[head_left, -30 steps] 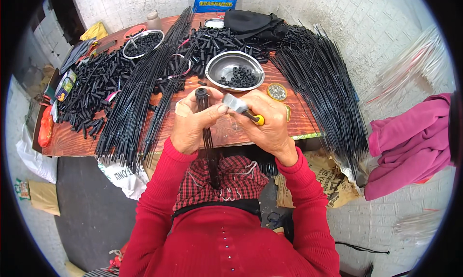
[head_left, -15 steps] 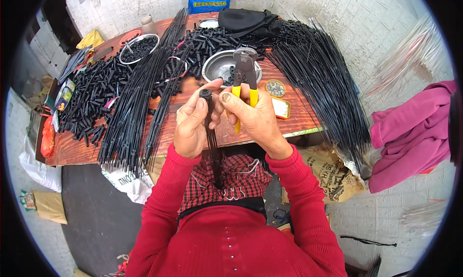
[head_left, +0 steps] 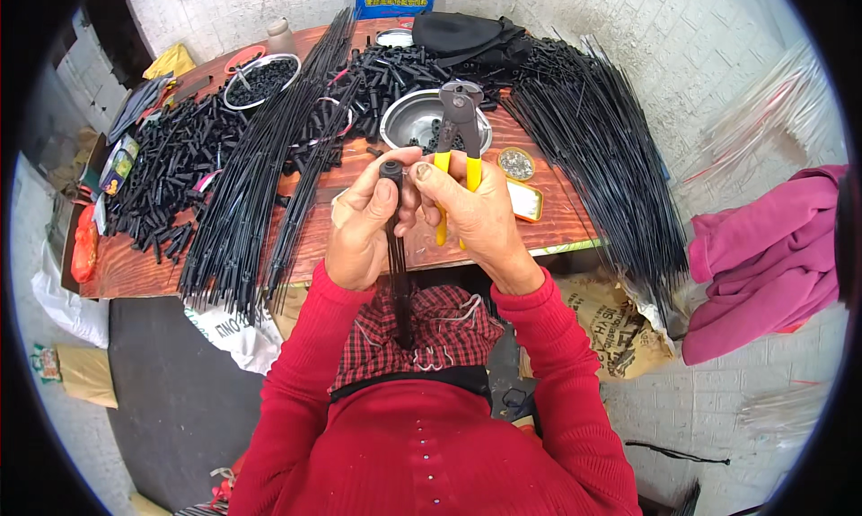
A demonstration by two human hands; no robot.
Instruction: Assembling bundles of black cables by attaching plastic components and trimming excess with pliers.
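My left hand (head_left: 357, 233) is closed round the top of a bundle of thin black rods (head_left: 400, 287), which look like umbrella ribs gathered under a round black cap (head_left: 391, 169). The rods hang down toward the red checked cloth (head_left: 422, 327) on my lap. In my right hand (head_left: 489, 229) are pliers with yellow handles (head_left: 473, 170), their dark jaws pointing up and away from the bundle. That hand's thumb and fingertips meet beside the cap, close to the left fingers. Whatever small piece they may pinch is hidden.
On the wooden table (head_left: 135, 278) lie long black rods (head_left: 602, 166) at right and more rods (head_left: 256, 193) at left. Black tubular parts (head_left: 171, 166) are heaped around them. A metal bowl (head_left: 391, 125), a round tin of small metal bits (head_left: 516, 164) and a yellow-edged box (head_left: 525, 199) stand beyond my hands.
The view has shifted slightly. Both hands keep their grips on the rod bundle and the pliers, with fingertips still together beside the cap; the cap now tilts a little.
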